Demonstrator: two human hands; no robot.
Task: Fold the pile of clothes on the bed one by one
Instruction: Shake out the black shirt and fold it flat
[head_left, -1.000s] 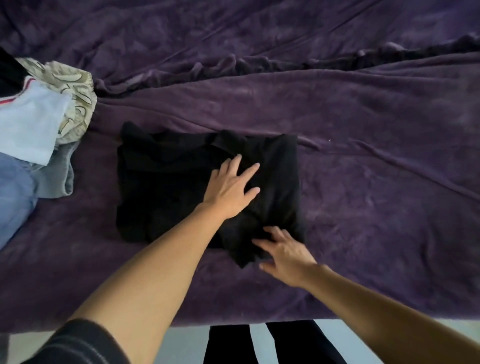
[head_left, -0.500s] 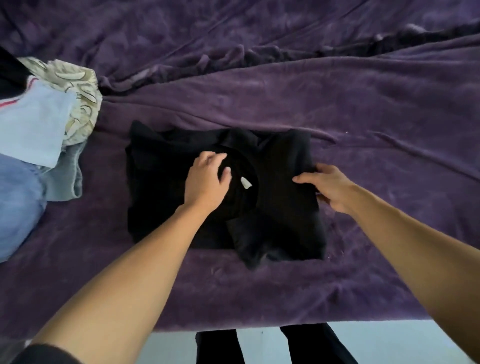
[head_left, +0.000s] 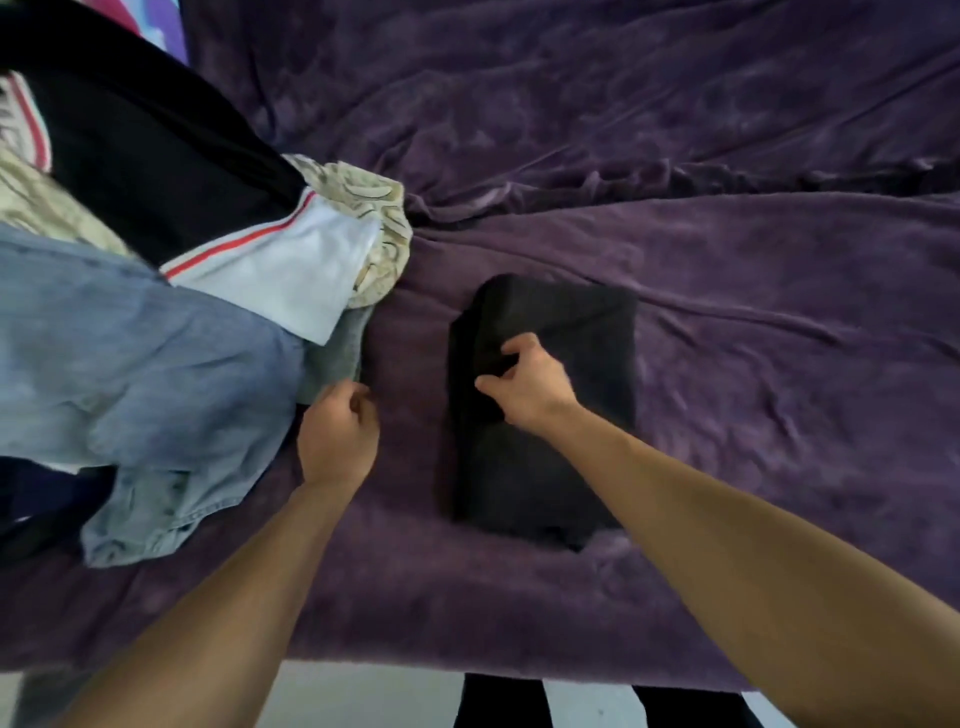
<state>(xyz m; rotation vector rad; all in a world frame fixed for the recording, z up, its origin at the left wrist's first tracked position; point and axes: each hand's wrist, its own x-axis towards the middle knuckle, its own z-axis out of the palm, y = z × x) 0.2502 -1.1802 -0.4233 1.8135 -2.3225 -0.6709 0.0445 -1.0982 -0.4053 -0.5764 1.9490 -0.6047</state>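
The right hand (head_left: 524, 387) pinches the folded black shirt (head_left: 550, 415) to tidy its fold, while the left hand (head_left: 337, 434), loosely curled and empty, hangs beside the grey garment (head_left: 337, 353) just beyond it.

Right hand (head_left: 524, 387) on folded black garment (head_left: 566, 457) — seemingly pinching it.

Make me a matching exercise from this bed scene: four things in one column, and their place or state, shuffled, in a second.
Things
1. black garment
2. denim garment
3. left hand
4. right hand

Places or states
A. pinching the black cloth
B. curled at the edge of the pile
C. folded into a rectangle on the purple blanket
D. unfolded, in the pile at the left

Pairs: 1-C, 2-D, 3-B, 4-A
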